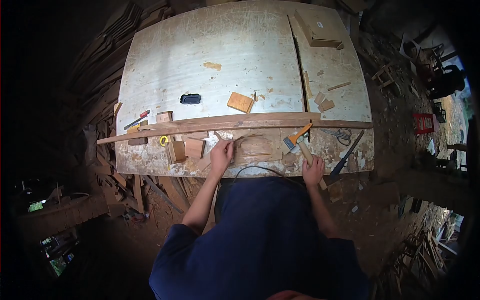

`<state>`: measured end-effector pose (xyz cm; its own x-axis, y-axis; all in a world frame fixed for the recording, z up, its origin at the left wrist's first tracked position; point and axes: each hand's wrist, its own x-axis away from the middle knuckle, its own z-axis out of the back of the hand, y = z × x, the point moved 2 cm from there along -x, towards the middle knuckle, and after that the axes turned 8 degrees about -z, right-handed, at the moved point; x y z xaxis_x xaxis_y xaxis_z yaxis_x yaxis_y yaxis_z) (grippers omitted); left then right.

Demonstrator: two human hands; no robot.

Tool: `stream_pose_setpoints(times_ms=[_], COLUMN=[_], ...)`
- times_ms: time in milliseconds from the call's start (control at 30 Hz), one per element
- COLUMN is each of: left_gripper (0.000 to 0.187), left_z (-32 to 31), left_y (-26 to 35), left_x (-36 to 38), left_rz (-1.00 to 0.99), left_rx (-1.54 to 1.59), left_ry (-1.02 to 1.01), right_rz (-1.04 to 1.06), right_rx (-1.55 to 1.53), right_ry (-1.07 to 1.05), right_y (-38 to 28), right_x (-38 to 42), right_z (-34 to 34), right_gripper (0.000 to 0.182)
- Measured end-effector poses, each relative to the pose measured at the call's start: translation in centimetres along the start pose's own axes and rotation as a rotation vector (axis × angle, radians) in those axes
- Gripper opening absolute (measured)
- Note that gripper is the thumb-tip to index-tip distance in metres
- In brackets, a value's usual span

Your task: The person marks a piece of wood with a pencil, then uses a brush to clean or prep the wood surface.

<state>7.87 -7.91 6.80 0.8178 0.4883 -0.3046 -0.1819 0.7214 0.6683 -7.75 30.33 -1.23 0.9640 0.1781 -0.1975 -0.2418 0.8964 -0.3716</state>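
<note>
My left hand (pixel 221 156) is closed in a pinch low over the bench's near edge, beside a flat wooden board (pixel 257 145). What its fingers hold is too small to make out. My right hand (pixel 313 170) wraps round a pale wooden handle (pixel 304 152), which looks like a hammer's, at the bench's front edge. Just beyond the handle's upper end lies a paintbrush (pixel 297 137) with an orange handle. A pencil-like stick (pixel 257 154) rests on the board. Left of my left hand sit a reddish wood block (pixel 194 148) and another block (pixel 175 152).
Long wooden strips (pixel 220 124) cross the whole bench (pixel 200 50). Scissors (pixel 343 135) and a dark-handled tool (pixel 347 153) lie at right. Farther back are a black tray (pixel 190 98), a wood block (pixel 240 102) and a cardboard box (pixel 318 30). Yellow tape (pixel 163 141) sits at left.
</note>
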Motion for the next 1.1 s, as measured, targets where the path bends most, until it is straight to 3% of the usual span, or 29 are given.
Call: stream_pose_setpoints(times_ms=[100,133,233,333,433,467,600,733,833,967,1100], left_gripper=[0.013,0.016,0.025,0.038,0.059,0.076,0.066,0.066,0.069,0.058,0.042], left_z=[-2.7,-4.1,-5.9,-5.7,-6.3,-6.6,-6.3,-6.5,-6.7,-8.1,-7.7], left_y=[2.0,1.1,-0.7,-1.3,-2.5,-3.4,-3.3,-5.4,-5.9,-8.5,-4.8], left_x=[0.8,1.6,3.5,3.8,3.9,3.8,1.7,0.7,0.2,0.6,1.3], left_rz=[-0.061,0.072,0.207,0.402,0.252,0.348,0.492,0.587,0.554,0.735,0.752], left_rx=[-0.059,-0.041,-0.008,-0.022,-0.272,-0.206,-0.141,-0.120,-0.117,0.165,0.609], left_ry=[-0.164,-0.277,-0.328,-0.254,0.182,0.103,-0.139,-0.262,-0.244,-0.417,-0.249], right_rz=[-0.008,-0.020,-0.047,-0.045,-0.064,-0.092,-0.101,-0.092,-0.102,-0.112,-0.125], right_rx=[-0.041,-0.038,-0.036,-0.056,-0.056,-0.037,-0.043,-0.076,-0.074,-0.071,-0.076], right_ry=[0.014,0.006,-0.013,-0.008,-0.008,-0.027,-0.012,-0.003,0.020,0.017,0.023], right_y=[-0.4,-0.5,-0.4,-0.2,-0.2,-0.2,-0.1,-0.3,-0.2,0.2,0.3], right_x=[-0.1,0.0,0.0,0.1,0.2,0.2,0.5,0.5,0.7,0.9,0.8], right_z=[0.6,0.7,1.0,0.9,0.9,0.9,0.8,1.2,0.9,0.5,0.5], right_gripper=[0.037,0.038,0.039,0.040,0.041,0.041,0.041,0.041,0.041,0.041,0.041])
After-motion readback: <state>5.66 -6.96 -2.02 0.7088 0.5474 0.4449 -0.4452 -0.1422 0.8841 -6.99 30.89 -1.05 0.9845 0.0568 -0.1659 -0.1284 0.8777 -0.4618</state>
